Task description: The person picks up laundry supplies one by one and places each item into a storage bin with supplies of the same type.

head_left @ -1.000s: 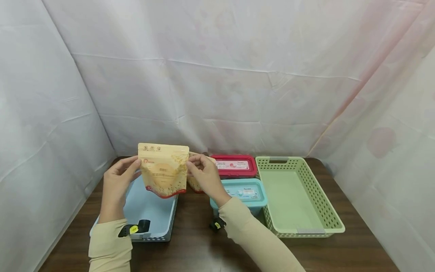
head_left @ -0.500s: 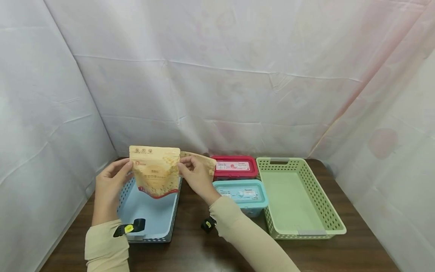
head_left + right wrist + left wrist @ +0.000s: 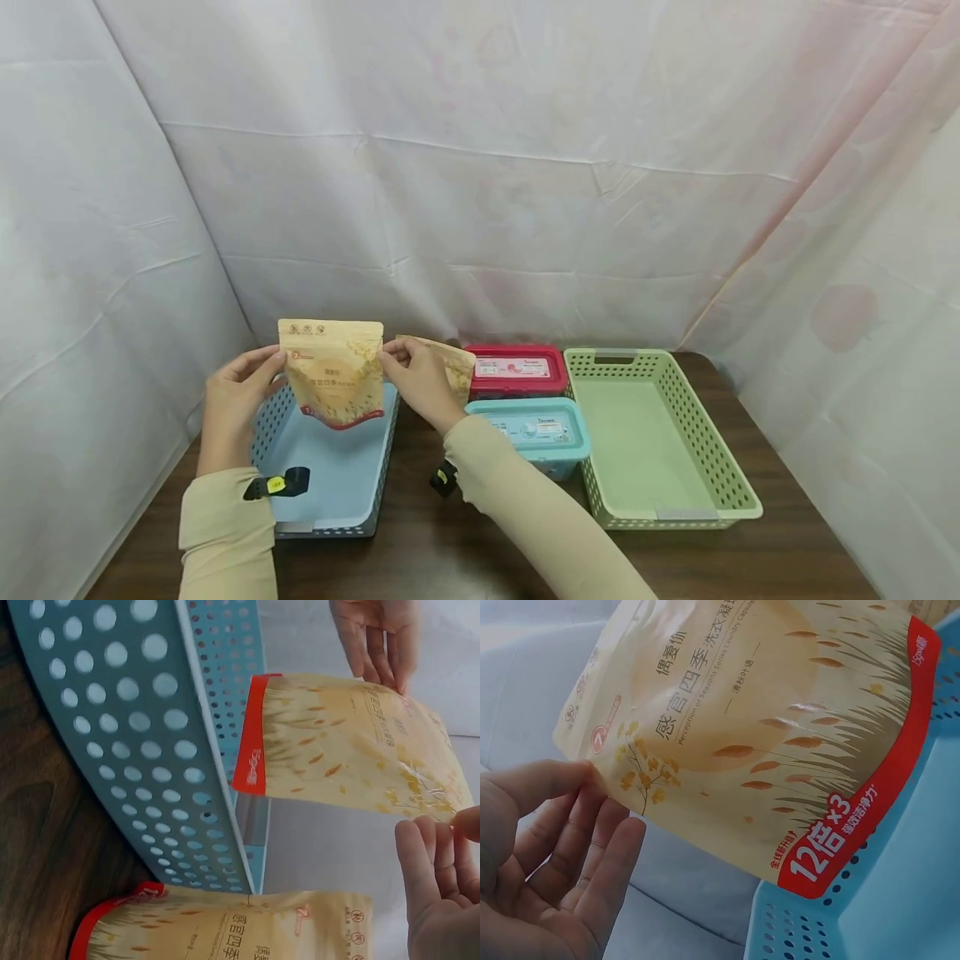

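Creased whitish curtain (image 3: 480, 167) across 12 o'clock, with dark wood-grain tabletop (image 3: 405, 550) below. Held up at 10 o'clock, above the light-blue perforated basket (image 3: 341, 471): 1 yellow laundry-capsule pouch (image 3: 333, 375), nearly upright, printed front towards 6 o'clock, red lower band marked 12 and ×3. Clamped at its 9 o'clock edge, in the upper half, between thumb and finger of the left hand (image 3: 232, 400); pinched likewise at its 3 o'clock edge by the right hand (image 3: 420, 379).

Upright just outside the basket, at 12 o'clock and partly hidden by the right hand: matching 2nd pouch (image 3: 460, 371). At 1 o'clock, red lidded tub (image 3: 517, 368) at the back and turquoise lidded tub (image 3: 547, 454) nearer, partly covered by the beige right sleeve (image 3: 495, 462). At 3 o'clock, right beside both tubs: light-green perforated basket (image 3: 645, 450). Around each wrist, black camera band (image 3: 277, 484) with yellow sticker.
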### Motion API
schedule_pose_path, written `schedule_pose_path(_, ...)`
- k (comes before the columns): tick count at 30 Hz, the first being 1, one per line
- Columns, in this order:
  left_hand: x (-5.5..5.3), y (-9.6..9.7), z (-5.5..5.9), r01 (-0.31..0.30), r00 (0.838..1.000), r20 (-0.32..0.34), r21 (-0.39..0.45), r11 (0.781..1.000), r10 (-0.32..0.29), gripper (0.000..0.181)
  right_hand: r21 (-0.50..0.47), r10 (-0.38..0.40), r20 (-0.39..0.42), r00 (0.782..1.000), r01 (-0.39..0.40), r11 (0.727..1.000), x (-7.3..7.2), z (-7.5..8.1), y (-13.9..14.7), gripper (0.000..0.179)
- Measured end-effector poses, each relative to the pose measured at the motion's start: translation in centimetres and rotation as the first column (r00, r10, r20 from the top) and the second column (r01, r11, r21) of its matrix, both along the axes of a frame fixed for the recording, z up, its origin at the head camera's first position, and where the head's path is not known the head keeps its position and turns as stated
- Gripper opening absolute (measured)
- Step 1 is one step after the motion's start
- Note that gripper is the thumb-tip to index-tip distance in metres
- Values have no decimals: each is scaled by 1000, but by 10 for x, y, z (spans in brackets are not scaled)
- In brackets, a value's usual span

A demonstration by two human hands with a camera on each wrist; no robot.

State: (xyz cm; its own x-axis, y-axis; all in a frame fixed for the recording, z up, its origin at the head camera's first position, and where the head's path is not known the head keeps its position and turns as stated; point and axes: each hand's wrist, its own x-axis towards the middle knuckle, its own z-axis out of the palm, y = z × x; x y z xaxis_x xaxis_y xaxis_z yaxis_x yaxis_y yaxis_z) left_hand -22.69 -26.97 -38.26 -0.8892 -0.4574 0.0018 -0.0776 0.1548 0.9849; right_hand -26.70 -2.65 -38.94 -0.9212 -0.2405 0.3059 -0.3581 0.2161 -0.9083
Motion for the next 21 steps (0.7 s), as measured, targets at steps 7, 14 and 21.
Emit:
schedule_pose_path(7, -7, -3, -2, -1, 997, 74, -53, 999, 4, 57, 35, -39, 3, 999, 39, 999, -10, -5, -5, 15)
schedule_pose_path(14, -13, -6, -6, 33, 994, 103, -18, 999, -31, 57, 61, -72, -6, 997, 72, 996, -19, -14, -9, 12)
schedule_pose_path(21, -26, -12, -20, 41, 987, 154, 0, 999, -41, 59, 114, -137, 18, 990, 134, 984, -23, -24, -18, 12)
